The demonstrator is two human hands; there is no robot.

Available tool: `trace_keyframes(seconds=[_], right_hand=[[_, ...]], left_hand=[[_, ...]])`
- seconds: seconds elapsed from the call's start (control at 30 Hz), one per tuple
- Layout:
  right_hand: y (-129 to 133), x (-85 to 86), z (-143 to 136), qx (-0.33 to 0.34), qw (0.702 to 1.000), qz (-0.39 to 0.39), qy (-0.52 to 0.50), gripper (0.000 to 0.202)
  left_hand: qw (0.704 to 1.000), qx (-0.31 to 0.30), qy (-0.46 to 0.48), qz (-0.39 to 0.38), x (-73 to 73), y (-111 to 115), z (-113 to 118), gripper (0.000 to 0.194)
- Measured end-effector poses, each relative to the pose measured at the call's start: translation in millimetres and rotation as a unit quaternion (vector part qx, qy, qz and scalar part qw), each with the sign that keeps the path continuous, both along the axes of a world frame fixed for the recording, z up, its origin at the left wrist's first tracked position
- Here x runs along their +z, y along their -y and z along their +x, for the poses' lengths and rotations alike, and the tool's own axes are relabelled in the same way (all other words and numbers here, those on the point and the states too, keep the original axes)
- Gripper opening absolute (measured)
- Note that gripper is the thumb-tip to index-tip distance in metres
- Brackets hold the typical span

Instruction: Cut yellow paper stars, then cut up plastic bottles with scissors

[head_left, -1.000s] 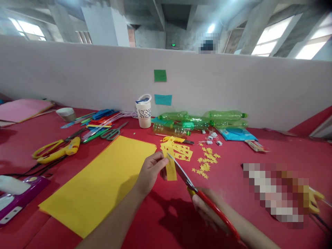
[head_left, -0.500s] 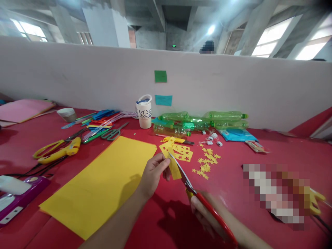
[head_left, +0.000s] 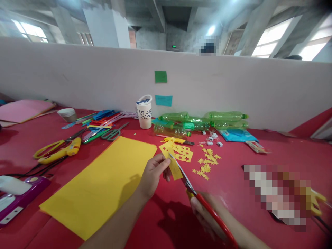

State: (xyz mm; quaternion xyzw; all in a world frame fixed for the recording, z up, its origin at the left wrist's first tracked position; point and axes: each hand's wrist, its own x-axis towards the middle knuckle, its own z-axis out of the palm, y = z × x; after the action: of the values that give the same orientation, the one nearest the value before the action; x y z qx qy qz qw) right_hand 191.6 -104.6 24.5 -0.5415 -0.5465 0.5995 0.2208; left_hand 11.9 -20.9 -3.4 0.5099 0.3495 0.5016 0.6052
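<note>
Between thumb and fingers, my left hand [head_left: 155, 170] pinches a small strip of yellow paper [head_left: 175, 169]. My right hand [head_left: 203, 212] is closed round the handles of red-handled scissors [head_left: 211, 209], whose blades lie along the strip's right edge, touching it. Just beyond the strip are yellow paper offcuts [head_left: 181, 150] with star-shaped holes. Cut-out yellow paper stars [head_left: 206, 166] lie scattered to their right. A large sheet of yellow paper [head_left: 103, 183] rests flat left of my left hand. Part of my right hand's fingers is hidden behind the scissor handles.
Green plastic bottles [head_left: 223, 117] lie against the white partition [head_left: 103, 76], near a white cup [head_left: 144, 114]. On the left are a yellow glue gun [head_left: 61, 152], green scissors [head_left: 114, 133] and a purple power strip [head_left: 24, 197]. A blue packet [head_left: 237, 135] lies at right.
Both hands stay in nearly the same place. The lower end of the yellow strip has shifted slightly right beside the blades.
</note>
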Motion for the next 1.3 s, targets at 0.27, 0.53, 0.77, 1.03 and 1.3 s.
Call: trace_keyframes(seconds=[0.27,0.53,0.77,1.03,1.3], right_hand=[[-3.4,-12.8,4.8,0.017,0.999,0.012,0.026,0.054],[-5.4,-21.9,6.1,0.017,1.000,0.019,0.008,0.050],[-5.7,-45.7,14.9,-0.009,0.999,0.026,0.040,0.048],[-6.7,-37.6,14.2,-0.020,0.998,0.024,0.053,0.048],[-3.7,-35.1,13.9,-0.033,0.998,-0.020,-0.046,0.050]], left_hand=[[1.000,0.008,0.029,-0.002,0.2,-1.8,-1.9,0.022],[0.999,0.030,0.035,-0.006,8.6,-3.9,-4.5,0.016],[0.998,0.043,-0.041,-0.024,11.1,-6.0,-9.0,0.020],[0.998,0.030,-0.056,-0.016,9.5,-7.8,-11.2,0.020],[0.992,0.061,0.053,-0.096,-0.9,-10.7,-7.9,0.026]])
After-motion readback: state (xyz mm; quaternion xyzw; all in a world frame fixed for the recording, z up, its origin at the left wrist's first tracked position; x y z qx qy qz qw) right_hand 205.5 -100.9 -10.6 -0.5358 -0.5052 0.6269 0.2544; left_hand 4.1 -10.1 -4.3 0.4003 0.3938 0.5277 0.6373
